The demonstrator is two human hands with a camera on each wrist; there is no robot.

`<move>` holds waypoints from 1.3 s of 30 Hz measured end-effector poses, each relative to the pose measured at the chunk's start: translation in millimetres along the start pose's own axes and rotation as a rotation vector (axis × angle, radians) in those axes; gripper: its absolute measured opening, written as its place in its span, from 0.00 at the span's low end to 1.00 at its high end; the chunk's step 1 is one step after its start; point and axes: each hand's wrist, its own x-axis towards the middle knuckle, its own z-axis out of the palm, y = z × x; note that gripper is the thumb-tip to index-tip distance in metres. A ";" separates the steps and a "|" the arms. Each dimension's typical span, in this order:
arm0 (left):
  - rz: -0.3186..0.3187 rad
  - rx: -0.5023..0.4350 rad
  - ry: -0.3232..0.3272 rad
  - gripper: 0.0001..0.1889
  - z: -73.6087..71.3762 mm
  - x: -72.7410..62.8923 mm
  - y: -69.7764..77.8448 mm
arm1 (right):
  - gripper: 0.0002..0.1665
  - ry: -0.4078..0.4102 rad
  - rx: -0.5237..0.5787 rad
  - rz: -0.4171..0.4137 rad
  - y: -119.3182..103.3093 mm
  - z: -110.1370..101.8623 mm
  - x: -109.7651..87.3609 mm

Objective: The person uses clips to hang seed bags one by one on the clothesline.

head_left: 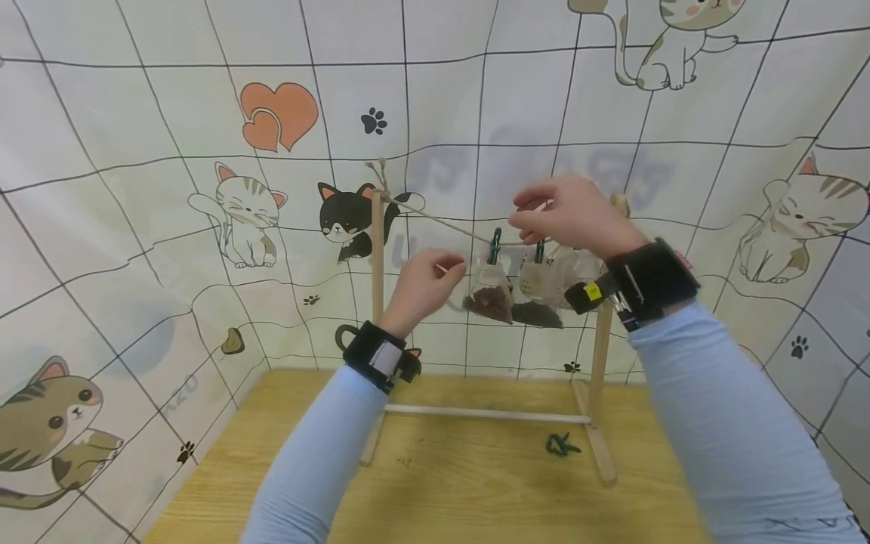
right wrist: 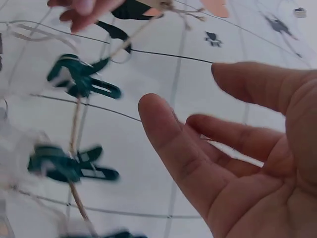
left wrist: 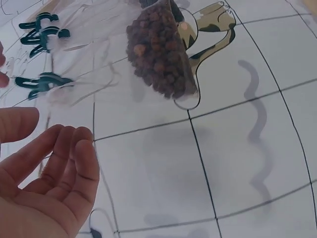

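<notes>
Clear bags hang from a twine line, held by green clips. The leftmost bag contains reddish-brown pellets, seen close up as pellets in the left wrist view. Beside it hangs a bag with dark contents, and another bag is partly behind the right wrist. My left hand is just left of the pellet bag, fingers loosely bent and holding nothing. Above the clips, my right hand has thumb and fingers apart with nothing between them; clips sit beside it in the right wrist view.
A wooden stand holds the twine between a left post and a right post, with a white crossbar low between them. Loose green clips lie on the wooden table. A cat-print sheet surrounds the back and sides.
</notes>
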 end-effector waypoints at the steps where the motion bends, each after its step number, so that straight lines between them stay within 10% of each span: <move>1: 0.012 0.008 0.008 0.14 -3.3 -4.9 -0.1 | 0.28 0.027 -0.009 -0.027 0.9 -3.3 -7.7; 12: 0.160 0.106 0.141 0.17 -21.2 -65.1 -10.6 | 0.17 0.428 -0.058 -0.326 53.6 25.8 -95.0; 21: 0.209 0.274 0.248 0.22 -7.3 -122.6 -22.4 | 0.27 0.631 0.004 -0.345 101.8 97.1 -134.7; 39: 0.188 0.368 0.315 0.28 64.2 -190.6 -69.9 | 0.33 0.632 -0.048 -0.179 164.4 204.5 -176.0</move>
